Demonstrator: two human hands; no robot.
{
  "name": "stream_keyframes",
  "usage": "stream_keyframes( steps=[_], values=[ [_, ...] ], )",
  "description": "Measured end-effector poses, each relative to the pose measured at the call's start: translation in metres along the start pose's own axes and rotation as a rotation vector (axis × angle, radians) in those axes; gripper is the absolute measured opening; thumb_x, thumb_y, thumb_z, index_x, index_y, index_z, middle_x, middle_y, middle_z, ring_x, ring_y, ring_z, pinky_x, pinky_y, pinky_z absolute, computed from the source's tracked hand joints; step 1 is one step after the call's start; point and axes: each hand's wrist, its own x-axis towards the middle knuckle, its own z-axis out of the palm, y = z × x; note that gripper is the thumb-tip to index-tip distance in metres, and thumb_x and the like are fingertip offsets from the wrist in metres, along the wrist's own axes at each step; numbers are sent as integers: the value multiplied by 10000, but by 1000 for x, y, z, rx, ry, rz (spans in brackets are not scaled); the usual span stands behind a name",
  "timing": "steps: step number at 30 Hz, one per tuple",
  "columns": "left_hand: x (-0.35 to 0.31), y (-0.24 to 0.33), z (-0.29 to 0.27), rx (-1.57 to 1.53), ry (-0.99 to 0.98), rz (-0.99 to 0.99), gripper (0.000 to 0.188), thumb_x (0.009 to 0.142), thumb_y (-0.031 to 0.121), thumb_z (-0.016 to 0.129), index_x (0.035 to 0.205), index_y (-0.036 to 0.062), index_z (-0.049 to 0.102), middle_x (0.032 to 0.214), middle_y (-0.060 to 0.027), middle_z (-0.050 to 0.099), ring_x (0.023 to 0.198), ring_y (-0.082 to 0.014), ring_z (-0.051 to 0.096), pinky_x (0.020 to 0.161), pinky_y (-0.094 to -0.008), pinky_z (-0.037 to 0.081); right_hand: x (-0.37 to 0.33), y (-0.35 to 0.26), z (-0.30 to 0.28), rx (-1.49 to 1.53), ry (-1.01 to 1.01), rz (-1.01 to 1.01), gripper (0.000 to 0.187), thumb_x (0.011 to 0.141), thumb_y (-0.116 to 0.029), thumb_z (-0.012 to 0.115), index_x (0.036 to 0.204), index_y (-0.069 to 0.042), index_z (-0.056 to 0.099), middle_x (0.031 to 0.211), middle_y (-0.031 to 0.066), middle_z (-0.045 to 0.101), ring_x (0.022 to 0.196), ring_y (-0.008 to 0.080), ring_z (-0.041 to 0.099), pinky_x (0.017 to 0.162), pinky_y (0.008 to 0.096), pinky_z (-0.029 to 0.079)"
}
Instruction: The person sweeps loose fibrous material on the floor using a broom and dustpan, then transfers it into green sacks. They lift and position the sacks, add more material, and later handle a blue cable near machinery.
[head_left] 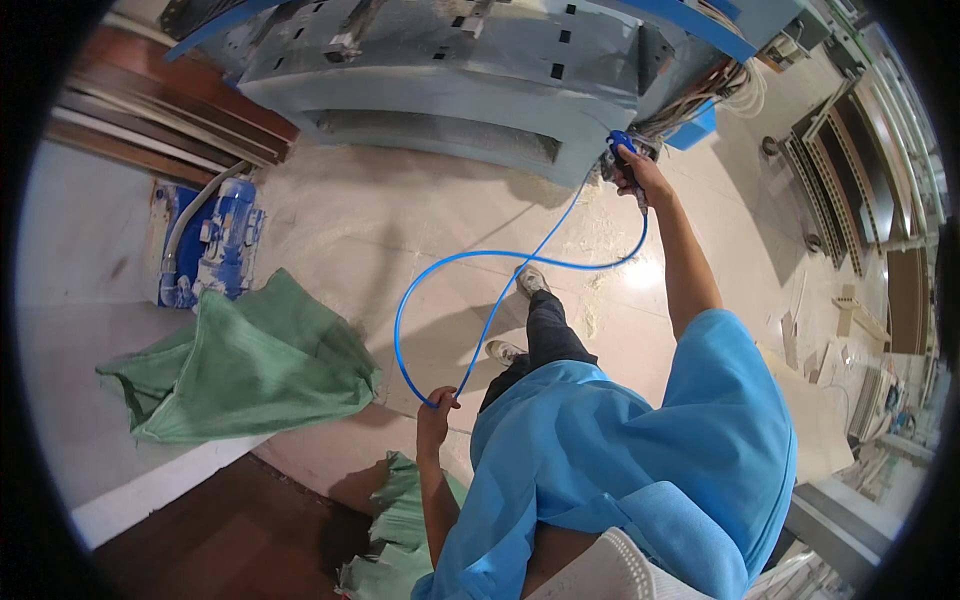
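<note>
My right hand [645,176] is wrapped round a blue air blow gun [619,141], arm stretched out toward the lower right corner of a grey-blue machine [430,95]. A thin nozzle appears to point toward the machine's lower edge. From the gun's handle a blue air hose [480,254] runs back in a wide loop above the floor and crosses itself. My left hand [434,412], held low beside my body, is closed round the hose at the bottom of the loop. Another stretch of hose rises from there toward the machine's corner.
Pale dust and shavings [592,290] lie on the floor near my shoes. At left, a green cloth sack [255,365] lies near a blue motor [228,235]; another green cloth [405,520] is below. Cables [700,100] hang by the machine. Dark panels [850,165] stand at right.
</note>
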Motion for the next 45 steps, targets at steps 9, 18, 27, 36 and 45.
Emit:
stream_keyframes(
  steps=[9,18,27,36,45],
  values=[
    [-2,-28,-23,16,199,52,228,987,192,560,1108,35,671,806,-85,688,781,-160,655,730,-291,489,63,-26,33,-88,-278,98,562,982,-525,478,883,20,572,695,151,624,632,289,676,584,401,594],
    [38,31,18,244,311,-227,204,950,201,585,1080,83,689,832,-110,697,794,-245,682,734,-368,509,265,-65,-18,466,151,168,470,1055,-417,356,1251,-8,477,1078,255,641,987,395,641,850,592,529],
    [158,111,141,8,312,-305,186,894,113,621,1068,97,684,962,-122,682,930,-306,651,821,-402,513,424,-135,-13,-211,-160,54,342,996,-388,482,981,-54,558,724,62,596,559,211,590,523,337,532],
    [233,104,176,-189,318,-195,235,880,0,583,1083,78,671,947,-109,673,919,-298,647,835,-383,511,475,-163,4,-501,-60,122,431,977,-530,504,821,-130,535,584,-2,515,438,165,497,435,300,462],
    [294,99,217,-70,302,-165,192,881,43,591,1056,77,663,904,-115,666,882,-316,619,810,-421,478,539,-220,47,-480,-303,361,428,959,-564,535,757,-189,500,551,-57,464,433,103,462,395,247,371]
  ],
)
